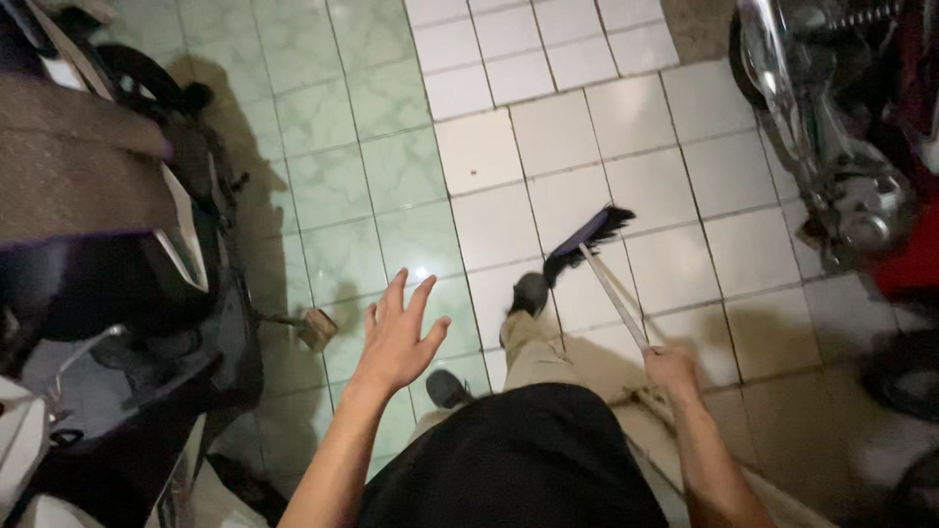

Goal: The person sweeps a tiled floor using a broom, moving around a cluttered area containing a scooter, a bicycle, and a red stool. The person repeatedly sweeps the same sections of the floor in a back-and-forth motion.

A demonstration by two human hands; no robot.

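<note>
Here the right hand [671, 369] grips the broom [590, 238], left hand [396, 337] well apart.

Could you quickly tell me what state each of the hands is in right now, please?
Left hand: open, fingers spread, holding nothing.
Right hand: closed around the broom handle.

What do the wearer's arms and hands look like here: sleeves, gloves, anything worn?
Both forearms are bare as far as the frame shows, no sleeves visible. The left hand and right hand are bare too: no gloves, and no watch, ring or band that I can make out. The only clothing in view is a black top and khaki trousers.
</note>
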